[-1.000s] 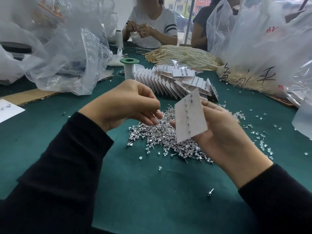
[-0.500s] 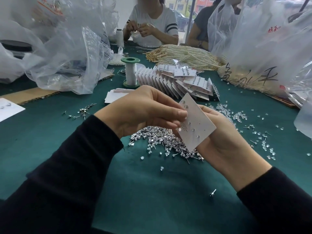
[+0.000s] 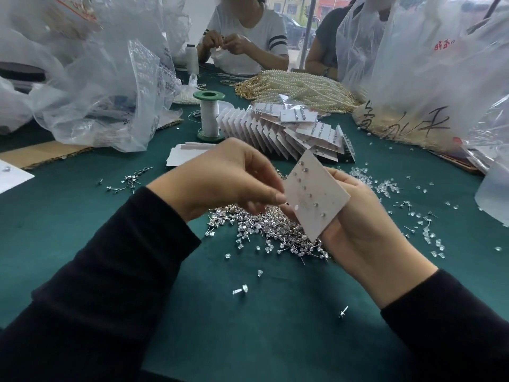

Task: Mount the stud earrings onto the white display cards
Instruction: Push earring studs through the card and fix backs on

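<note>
Gripping a white display card (image 3: 316,197) from behind, the right hand (image 3: 366,232) holds it tilted, one corner up, above the green table (image 3: 248,340). Several mounted studs (image 3: 305,187) sit in the card face in a slanting row. The left hand (image 3: 220,177) has its fingers curled, with thumb and forefinger tips pressed together at the card's left edge; whether a stud lies between them cannot be told.

Directly beneath both hands lies the pile of loose stud earrings (image 3: 261,230). Clear backs (image 3: 385,186) are scattered to its right.

Behind the hands are blank cards (image 3: 187,154), a fanned stack of filled cards (image 3: 289,130), a white thread spool (image 3: 209,114) with green ends, and pearl strands (image 3: 297,89).

Writing: the plastic bag (image 3: 427,78) at right bears large black handwritten characters low down and small red print higher up; neither is legible with certainty. The clear bag (image 3: 110,92) at left carries fine print, too small to read.
</note>
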`<state>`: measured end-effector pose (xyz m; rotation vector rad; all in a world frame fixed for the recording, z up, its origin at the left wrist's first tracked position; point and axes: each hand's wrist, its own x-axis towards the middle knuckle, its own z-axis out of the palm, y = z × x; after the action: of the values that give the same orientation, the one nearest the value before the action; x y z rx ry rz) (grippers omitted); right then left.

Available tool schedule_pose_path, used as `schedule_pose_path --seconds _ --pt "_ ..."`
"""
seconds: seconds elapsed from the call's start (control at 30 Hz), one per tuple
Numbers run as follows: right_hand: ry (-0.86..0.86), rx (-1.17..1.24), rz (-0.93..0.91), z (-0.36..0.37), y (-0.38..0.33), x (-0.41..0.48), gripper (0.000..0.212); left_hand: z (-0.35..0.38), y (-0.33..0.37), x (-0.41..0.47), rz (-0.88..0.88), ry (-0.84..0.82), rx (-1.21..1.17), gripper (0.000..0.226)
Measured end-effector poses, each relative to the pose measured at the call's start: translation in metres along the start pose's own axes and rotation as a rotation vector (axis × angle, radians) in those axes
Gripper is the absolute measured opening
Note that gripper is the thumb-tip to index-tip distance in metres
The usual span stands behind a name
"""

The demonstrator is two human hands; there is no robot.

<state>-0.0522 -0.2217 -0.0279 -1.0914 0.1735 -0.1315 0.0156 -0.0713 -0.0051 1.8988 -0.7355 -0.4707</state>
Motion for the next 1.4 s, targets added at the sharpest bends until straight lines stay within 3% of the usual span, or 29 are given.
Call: schedule_pose_path --seconds 0.13,0.27,0.53,0.87,1.07,1.17,1.33,1.4 --pt "0.041 0.040 -0.015 -0.003 -0.008 0.001 0.015 -0.006 0.005 -0.010 -0.147 -0.325 0.361 0.008" --pt "0.045 0.030 -0.012 -0.004 -0.008 0.000 0.015 0.007 0.013 -0.019 -0.284 -0.623 0.520 0.019" --pt "0.071 0.026 -0.006 -0.006 -0.007 0.003 0.014 0.026 0.009 -0.022 -0.449 -0.712 0.608 0.025" --pt "0.043 -0.006 0.034 -0.007 -0.004 0.005 0.014 0.022 0.015 -0.022 -0.319 -0.575 0.697 0.011" --pt "-0.024 0.032 0.109 -0.006 -0.003 0.004 0.015 0.005 0.014 -0.018 -0.144 -0.489 0.545 0.011" --pt "-0.039 0.036 0.126 -0.004 -0.003 0.003 0.014 -0.001 0.014 -0.016 -0.086 -0.390 0.384 0.005" --pt "-0.109 0.041 0.182 -0.004 -0.002 0.004 0.020 -0.004 0.009 -0.006 0.076 0.038 -0.092 0.020" --pt "-0.151 0.039 0.193 -0.003 -0.002 0.002 0.021 0.001 0.007 -0.002 0.079 0.134 -0.235 0.022"
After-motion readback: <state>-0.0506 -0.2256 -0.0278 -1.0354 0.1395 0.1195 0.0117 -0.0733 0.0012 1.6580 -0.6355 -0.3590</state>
